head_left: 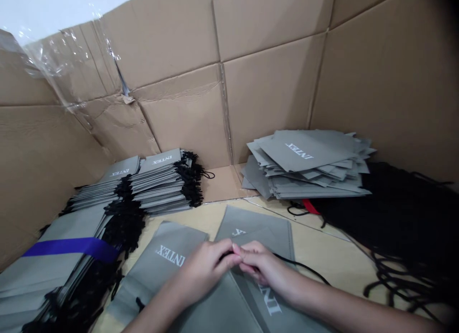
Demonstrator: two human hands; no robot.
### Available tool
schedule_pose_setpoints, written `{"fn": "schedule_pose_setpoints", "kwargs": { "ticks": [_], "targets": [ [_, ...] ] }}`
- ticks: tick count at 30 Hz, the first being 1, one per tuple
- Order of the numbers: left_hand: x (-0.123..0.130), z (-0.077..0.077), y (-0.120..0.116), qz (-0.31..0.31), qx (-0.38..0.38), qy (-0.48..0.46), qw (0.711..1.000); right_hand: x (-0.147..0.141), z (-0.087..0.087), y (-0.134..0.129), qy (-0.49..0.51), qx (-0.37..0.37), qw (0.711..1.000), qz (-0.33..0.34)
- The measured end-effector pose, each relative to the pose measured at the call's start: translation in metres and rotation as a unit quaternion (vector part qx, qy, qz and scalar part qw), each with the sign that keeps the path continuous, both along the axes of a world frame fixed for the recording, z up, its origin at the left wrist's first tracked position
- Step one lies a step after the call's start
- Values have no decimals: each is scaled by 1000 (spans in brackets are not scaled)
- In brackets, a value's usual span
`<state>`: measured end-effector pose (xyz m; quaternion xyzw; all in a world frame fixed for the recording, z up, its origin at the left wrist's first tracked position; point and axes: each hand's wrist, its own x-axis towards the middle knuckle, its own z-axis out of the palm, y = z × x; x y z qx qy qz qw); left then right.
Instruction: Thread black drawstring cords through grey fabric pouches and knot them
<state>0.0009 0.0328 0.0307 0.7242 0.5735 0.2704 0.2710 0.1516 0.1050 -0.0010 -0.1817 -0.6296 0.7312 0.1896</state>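
Note:
My left hand and my right hand meet fingertip to fingertip over a grey fabric pouch, both pinched closed. Out from behind my right hand a black cord trails to the right; a dark bit of it shows between my left thumb and forefinger. The pouch's upper corner lies right under my fingers, partly hidden. Beneath and around it rest more grey pouches with white INTEX lettering, one on the left and one behind.
Neat stacks of grey pouches with black cord ends stand at the left. A purple band wraps the nearest stack. Loose pouches are piled at the back right, beside a heap of black cords. Cardboard walls enclose the table.

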Motion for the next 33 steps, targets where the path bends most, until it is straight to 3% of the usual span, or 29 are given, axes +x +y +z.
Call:
{"fn": "schedule_pose_setpoints", "kwargs": {
  "ticks": [2,5,10,16,20,23,25,27,28,30,32,33],
  "targets": [
    [3,-3,1,-22,3,-48,999,5,0,-6,29,-84,996,-4],
    [5,-6,-2,-43,9,-91,995,8,3,-18,53,-148,987,-24],
    [7,-8,-8,-32,18,-97,995,9,9,-35,50,-265,956,-112],
    [7,-11,-6,-18,-1,-102,995,7,1,-34,36,-258,956,-133],
    [-1,-9,-4,-34,-67,-139,987,6,-5,-25,46,-260,958,-110],
    [-19,-1,-6,-16,-117,-149,982,6,-3,-20,66,-250,962,-82],
    [-38,9,-12,30,-133,-140,981,8,2,-16,66,-236,968,-52],
    [-61,24,-23,13,-195,-96,976,9,8,-10,58,-215,974,-40],
    [-73,33,-30,43,-157,-74,984,10,11,-6,48,-188,980,-50],
    [-96,53,-48,154,-2,0,988,12,17,7,17,-82,993,-88],
    [-114,73,-67,304,203,69,928,16,19,21,-37,76,989,-120],
    [-121,80,-76,337,280,96,894,18,19,27,-64,154,976,-138]
  ]
}}
